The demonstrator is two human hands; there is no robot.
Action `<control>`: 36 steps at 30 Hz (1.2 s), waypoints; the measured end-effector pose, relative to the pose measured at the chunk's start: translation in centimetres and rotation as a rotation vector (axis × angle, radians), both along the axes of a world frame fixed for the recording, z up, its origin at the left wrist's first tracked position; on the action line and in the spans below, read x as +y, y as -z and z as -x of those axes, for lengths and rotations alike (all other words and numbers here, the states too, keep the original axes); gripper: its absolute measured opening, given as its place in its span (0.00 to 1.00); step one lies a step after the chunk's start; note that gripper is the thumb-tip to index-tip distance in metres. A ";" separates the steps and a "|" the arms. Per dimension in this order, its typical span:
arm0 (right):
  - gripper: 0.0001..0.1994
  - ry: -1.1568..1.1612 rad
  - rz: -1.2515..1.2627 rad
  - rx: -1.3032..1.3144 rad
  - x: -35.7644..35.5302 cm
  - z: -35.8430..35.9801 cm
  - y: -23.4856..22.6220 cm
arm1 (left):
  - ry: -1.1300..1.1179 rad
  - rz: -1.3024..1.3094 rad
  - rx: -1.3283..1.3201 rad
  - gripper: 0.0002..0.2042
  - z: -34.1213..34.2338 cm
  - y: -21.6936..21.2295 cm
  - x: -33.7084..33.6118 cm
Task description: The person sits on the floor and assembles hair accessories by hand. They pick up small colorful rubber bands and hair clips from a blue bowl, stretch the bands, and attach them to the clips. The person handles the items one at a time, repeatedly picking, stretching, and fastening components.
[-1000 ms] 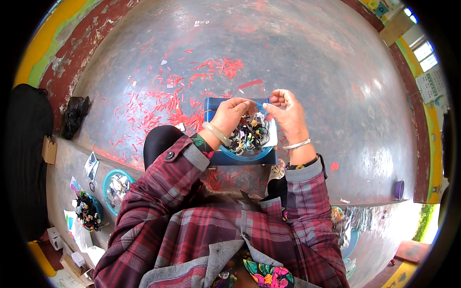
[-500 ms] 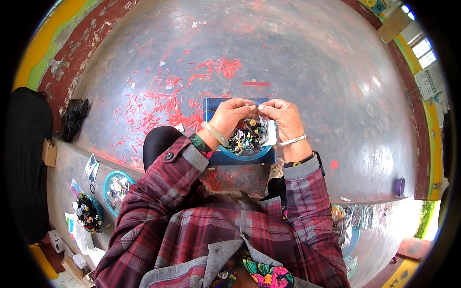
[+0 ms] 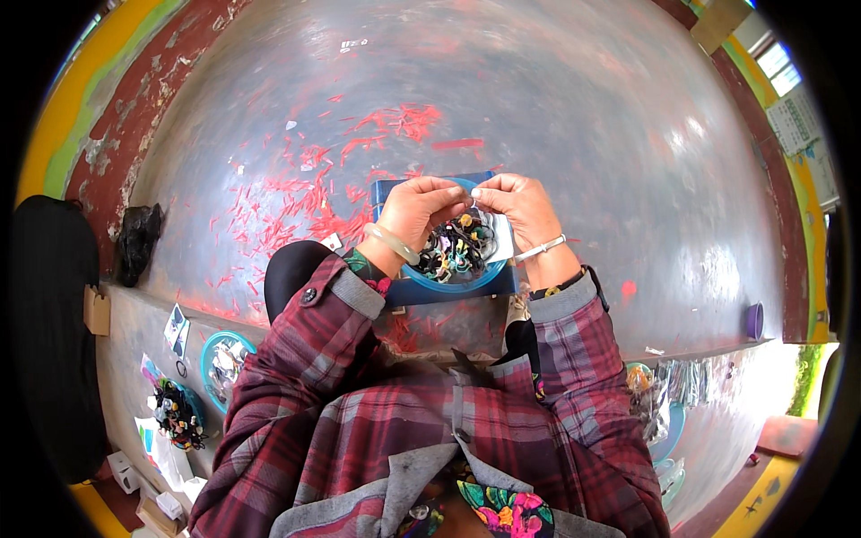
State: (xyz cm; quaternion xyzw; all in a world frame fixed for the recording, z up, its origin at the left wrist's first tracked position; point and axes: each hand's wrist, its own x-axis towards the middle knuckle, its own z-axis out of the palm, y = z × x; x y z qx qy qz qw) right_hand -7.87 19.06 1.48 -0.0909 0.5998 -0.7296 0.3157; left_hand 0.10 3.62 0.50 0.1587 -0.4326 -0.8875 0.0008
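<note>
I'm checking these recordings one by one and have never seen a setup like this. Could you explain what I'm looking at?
There is no robot here: you see a person's own bare left hand and right hand. The view comes from the left one of two wide fisheye cameras worn on the head, looking down, so straight edges bend near the rim. Between the forearms, a round blue basin rests on a blue stand; it holds a tangle of black and coloured bands. Red scraps lie on the grey floor beyond. The fingertips meet closely above the basin's far side; anything pinched there is too small to identify.
</note>
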 end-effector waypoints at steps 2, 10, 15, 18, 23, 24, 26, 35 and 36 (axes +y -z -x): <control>0.04 0.004 -0.002 0.015 0.2 0.1 0.2 | 0.011 -0.006 0.019 0.07 0.0 0.0 0.1; 0.08 -0.018 -0.057 0.121 0.5 0.3 -0.2 | 0.025 0.020 0.002 0.08 0.2 -0.1 0.1; 0.06 0.239 -0.266 0.811 -0.7 -0.4 -1.5 | -0.018 0.202 -0.023 0.08 0.1 0.6 -0.5; 0.06 0.269 -0.307 1.100 -0.3 -1.3 -2.8 | 0.024 0.299 0.002 0.08 0.3 0.5 0.3; 0.10 0.213 -0.398 1.288 -0.7 -1.7 -2.0 | -0.004 0.367 0.020 0.07 0.1 0.3 0.7; 0.12 0.207 -0.416 1.306 -0.7 -1.6 -1.8 | -0.005 0.381 0.036 0.07 0.1 0.4 0.7; 0.11 0.176 -0.469 1.256 -0.8 -1.9 -2.2 | -0.001 0.399 0.018 0.06 0.1 0.4 0.7; 0.05 0.049 -0.560 1.088 -0.3 -1.6 -2.2 | 0.014 0.512 0.027 0.06 0.4 1.5 0.7; 0.04 0.022 -0.587 1.083 -0.1 -1.4 -2.2 | 0.047 0.575 0.029 0.07 0.4 1.6 0.7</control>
